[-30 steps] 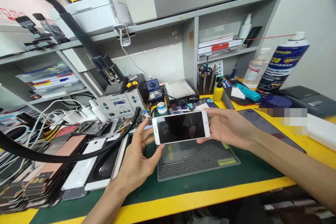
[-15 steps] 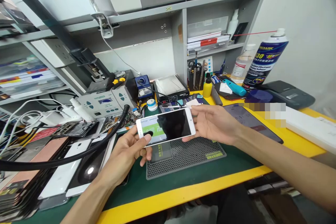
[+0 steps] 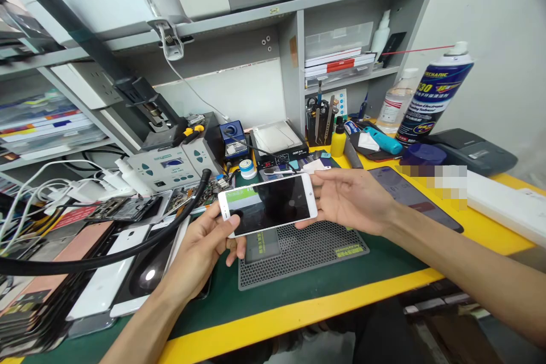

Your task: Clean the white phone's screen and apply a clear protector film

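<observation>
A white smartphone (image 3: 271, 205) is held sideways above the work mat, its glossy dark screen facing me with a green and grey reflection at the left. My left hand (image 3: 209, 242) grips its left end, thumb on the front of the glass and fingers behind. Around the right end, my right hand (image 3: 345, 202) is closed along the top and bottom edges; some of its fingers are hidden. Below the phone lies a grey honeycomb-patterned pad (image 3: 302, 259) on the green mat (image 3: 294, 301).
Phones and phone panels (image 3: 102, 278) are stacked at left, under a black hose (image 3: 140, 250). Behind stand a grey soldering station (image 3: 166, 168), a tool holder (image 3: 319, 122), a yellow bottle (image 3: 338, 141) and a spray can (image 3: 435, 96). A large dark-screened device (image 3: 413, 199) lies at right.
The phone has tilted slightly, so the bright reflection on its screen has shrunk toward the upper left. Both hands keep their hold.
</observation>
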Motion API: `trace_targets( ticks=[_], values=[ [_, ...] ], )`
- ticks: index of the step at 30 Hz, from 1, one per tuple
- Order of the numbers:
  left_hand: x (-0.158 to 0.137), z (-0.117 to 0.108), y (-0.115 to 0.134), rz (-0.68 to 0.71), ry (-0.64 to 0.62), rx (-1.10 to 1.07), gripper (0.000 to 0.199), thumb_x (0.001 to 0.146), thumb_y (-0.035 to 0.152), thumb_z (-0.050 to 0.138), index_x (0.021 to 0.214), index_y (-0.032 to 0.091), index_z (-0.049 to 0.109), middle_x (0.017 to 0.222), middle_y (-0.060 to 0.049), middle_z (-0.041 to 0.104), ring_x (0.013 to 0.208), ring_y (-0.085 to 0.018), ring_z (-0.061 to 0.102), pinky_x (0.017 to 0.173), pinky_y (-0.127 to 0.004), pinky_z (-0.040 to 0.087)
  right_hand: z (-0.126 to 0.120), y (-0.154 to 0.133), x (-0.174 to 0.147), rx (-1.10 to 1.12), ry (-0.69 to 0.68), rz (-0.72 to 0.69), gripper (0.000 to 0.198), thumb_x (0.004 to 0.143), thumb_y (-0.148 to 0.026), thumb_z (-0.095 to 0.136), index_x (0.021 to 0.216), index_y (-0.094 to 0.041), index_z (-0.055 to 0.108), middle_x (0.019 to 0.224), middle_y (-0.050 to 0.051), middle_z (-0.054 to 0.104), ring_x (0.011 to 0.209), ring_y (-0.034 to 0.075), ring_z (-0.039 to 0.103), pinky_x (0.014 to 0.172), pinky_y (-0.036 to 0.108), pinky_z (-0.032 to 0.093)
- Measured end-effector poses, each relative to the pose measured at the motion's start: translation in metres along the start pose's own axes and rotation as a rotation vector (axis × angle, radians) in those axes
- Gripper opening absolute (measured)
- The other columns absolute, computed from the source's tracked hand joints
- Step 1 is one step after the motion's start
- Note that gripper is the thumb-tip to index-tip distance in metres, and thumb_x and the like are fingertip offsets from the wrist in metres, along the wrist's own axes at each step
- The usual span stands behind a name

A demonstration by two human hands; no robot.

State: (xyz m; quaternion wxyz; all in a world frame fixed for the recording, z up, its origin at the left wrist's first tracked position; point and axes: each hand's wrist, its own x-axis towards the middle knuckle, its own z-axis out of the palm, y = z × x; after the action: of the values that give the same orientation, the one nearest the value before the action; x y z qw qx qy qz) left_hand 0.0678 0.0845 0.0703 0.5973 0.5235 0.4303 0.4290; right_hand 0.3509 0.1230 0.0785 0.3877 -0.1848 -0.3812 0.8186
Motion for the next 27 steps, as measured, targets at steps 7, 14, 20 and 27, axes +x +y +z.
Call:
trace_targets(
  ticks=[7, 14, 20, 27],
  values=[
    [0.0022, -0.0015, -0.0022, -0.006, 0.029, 0.032, 0.052, 0.093, 0.038, 0.073, 0.140, 0.026, 0.052, 0.106, -0.003, 0.068, 0.054, -0.007, 0.057, 0.043, -0.019, 0.039, 0.0015, 0.0010, -0.0021, -0.122, -0.063, 0.005, 0.035, 0.090, -0.009, 0.061, 0.124, -0.010, 0.069, 0.115, 0.014, 0.073, 0.102, 0.025, 0.070, 0.094, 0.047, 0.060],
    [0.0027, -0.0015, -0.0010, 0.003, 0.026, 0.047, 0.053, 0.091, 0.038, 0.074, 0.138, 0.025, 0.053, 0.104, -0.005, 0.071, 0.051, -0.007, 0.056, 0.043, -0.020, 0.037, 0.0044, 0.0042, -0.0046, -0.243, -0.024, -0.043, 0.043, 0.086, -0.002, 0.069, 0.127, -0.011, 0.068, 0.121, 0.014, 0.073, 0.102, 0.022, 0.072, 0.092, 0.043, 0.064],
    [0.0018, -0.0025, -0.0014, 0.005, 0.024, 0.054, 0.054, 0.091, 0.037, 0.075, 0.138, 0.025, 0.052, 0.104, -0.005, 0.072, 0.052, -0.007, 0.057, 0.043, -0.020, 0.038, 0.0054, 0.0044, -0.0036, -0.255, 0.000, -0.039, 0.044, 0.084, -0.004, 0.073, 0.127, -0.012, 0.069, 0.122, 0.013, 0.073, 0.100, 0.021, 0.073, 0.090, 0.041, 0.066],
    [0.0002, -0.0017, 0.0005, 0.006, 0.019, 0.057, 0.054, 0.092, 0.037, 0.074, 0.139, 0.023, 0.051, 0.100, -0.005, 0.071, 0.052, -0.007, 0.057, 0.043, -0.020, 0.038, 0.0064, 0.0039, -0.0031, -0.255, 0.014, -0.038, 0.045, 0.083, -0.006, 0.076, 0.127, -0.013, 0.070, 0.118, 0.012, 0.074, 0.097, 0.020, 0.072, 0.089, 0.041, 0.066]
  ],
)
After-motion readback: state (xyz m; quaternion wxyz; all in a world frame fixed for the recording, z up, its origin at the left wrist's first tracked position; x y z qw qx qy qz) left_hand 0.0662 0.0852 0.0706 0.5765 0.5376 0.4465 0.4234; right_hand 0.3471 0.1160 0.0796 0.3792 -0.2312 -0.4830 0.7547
